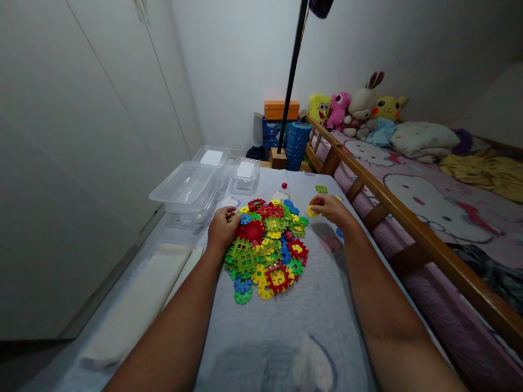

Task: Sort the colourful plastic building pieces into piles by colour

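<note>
A mixed heap of plastic interlocking pieces (272,239) in red, yellow, green and blue lies on the cloth-covered surface. Some are notched discs, others are square frames with toothed edges. At the heap's left edge is my left hand (222,230), its fingers bent together; a dark red bit shows by the fingertips, but what they grip is unclear. To the right of the heap, my right hand (332,209) pinches a yellow notched disc (311,211) between thumb and fingers. Beyond that hand lies a loose green square piece (321,189). A small red piece (284,185) rests behind the heap.
Clear plastic containers (183,185) stand at the back left, near a smaller lidded box (245,170). A folded pale cloth (139,299) lies along the left side. On the right runs a wooden bed rail (392,218). A black pole (292,71) rises behind the table.
</note>
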`<state>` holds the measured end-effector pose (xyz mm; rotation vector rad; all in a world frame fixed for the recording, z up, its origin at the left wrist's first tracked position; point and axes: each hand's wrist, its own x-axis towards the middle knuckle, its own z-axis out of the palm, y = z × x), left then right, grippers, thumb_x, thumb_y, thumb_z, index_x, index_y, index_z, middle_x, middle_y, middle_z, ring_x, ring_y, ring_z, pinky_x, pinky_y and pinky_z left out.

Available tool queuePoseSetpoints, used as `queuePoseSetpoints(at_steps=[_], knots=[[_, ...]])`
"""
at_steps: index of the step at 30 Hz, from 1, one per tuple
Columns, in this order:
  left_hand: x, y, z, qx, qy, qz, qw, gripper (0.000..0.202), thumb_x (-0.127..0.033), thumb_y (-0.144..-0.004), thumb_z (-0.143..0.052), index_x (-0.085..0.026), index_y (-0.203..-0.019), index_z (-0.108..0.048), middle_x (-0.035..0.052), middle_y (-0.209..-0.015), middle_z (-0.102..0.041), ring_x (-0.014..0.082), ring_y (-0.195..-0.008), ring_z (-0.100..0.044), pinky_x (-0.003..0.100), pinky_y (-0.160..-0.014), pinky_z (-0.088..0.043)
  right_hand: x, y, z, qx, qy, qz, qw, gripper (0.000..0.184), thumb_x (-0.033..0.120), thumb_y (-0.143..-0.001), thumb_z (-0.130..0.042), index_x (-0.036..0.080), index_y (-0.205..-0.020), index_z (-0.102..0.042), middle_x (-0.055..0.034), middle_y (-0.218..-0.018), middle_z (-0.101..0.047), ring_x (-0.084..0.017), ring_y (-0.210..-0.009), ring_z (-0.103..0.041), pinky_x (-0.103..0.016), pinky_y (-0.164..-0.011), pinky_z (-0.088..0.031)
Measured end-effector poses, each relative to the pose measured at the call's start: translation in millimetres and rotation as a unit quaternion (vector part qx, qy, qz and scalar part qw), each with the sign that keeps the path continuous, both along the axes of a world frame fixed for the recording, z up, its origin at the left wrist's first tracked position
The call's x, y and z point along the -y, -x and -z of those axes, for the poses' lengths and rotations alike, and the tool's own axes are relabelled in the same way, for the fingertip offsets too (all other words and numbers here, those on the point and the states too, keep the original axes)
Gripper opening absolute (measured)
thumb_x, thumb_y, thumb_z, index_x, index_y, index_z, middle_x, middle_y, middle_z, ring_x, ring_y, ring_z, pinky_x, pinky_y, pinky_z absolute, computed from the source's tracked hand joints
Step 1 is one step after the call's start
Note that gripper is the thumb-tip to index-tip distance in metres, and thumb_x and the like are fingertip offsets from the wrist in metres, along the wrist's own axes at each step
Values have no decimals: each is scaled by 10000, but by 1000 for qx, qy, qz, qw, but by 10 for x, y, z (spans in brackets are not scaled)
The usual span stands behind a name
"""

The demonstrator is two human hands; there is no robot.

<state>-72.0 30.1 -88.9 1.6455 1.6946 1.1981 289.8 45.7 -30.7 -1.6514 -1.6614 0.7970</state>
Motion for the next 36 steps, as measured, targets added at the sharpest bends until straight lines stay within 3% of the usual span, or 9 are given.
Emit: queuePoseSetpoints(at_steps=[6, 12, 17, 23, 27, 31, 36], knots=[[10, -9, -27, -1, 0, -6, 1000, 378, -427, -818, -596, -182, -1088, -697, 106, -1131, -705, 241, -1001, -701, 386, -975, -543, 687, -402, -139, -10, 36, 27, 999, 193, 348, -657, -740, 192, -769, -719, -11, -706, -700, -148, -643, -605, -228, -554, -449], [-12, 7, -10, 0, 7, -3, 1000, 399, -433, -804, -598, -178, -1095, -695, 92, -1074, -706, 235, -971, -689, 380, -952, -547, 1308, -624, -61, 2, 72, 60, 996, 194, 371, -637, -704, 204, -734, -724, -21, -714, -695, -164, -666, -612, -267, -620, -475], [-24, 19, 10, 7, 8, 3, 1000, 424, -441, -794, -599, -177, -1111, -695, 93, -1078, -709, 232, -947, -686, 377, -928, -552, 1574, -707, 30, -18, 90, 69, 993, 182, 375, -637, -701, 211, -717, -702, -18, -708, -684, -171, -649, -605, -274, -597, -468], [-14, 21, 1, 0, 5, 1, 1000, 420, -443, -798, -593, -173, -1102, -697, 96, -1074, -709, 232, -942, -687, 378, -927, -549, 1623, -704, 203, 28, 95, 74, 992, 137, 339, -657, -677, 205, -682, -689, -22, -659, -668, -177, -602, -587, -274, -544, -425], [-7, 19, -12, -11, 4, 0, 1000, 421, -442, -804, -589, -168, -1104, -699, 99, -1086, -705, 236, -961, -688, 382, -951, -542, 1584, -722, 261, 122, 63, 82, 987, 80, 268, -670, -656, 203, -681, -702, -37, -710, -688, -194, -678, -617, -276, -595, -445], [-15, 12, -5, -9, 13, 0, 1000, 439, -454, -813, -584, -167, -1126, -695, 98, -1099, -703, 238, -979, -688, 388, -964, -540, 1421, -629, 117, 212, 1, 69, 975, 142, 242, -731, -676, 175, -823, -760, -71, -898, -737, -200, -817, -651, -278, -721, -480], [-22, 6, 8, -9, 6, -1, 1000, 422, -443, -816, -584, -163, -1112, -698, 103, -1099, -706, 244, -984, -694, 394, -967, -541, 977, -126, -90, 250, -22, -28, 968, 159, 218, -831, -679, 176, -950, -776, -71, -977, -753, -177, -855, -658, -256, -788, -476]])
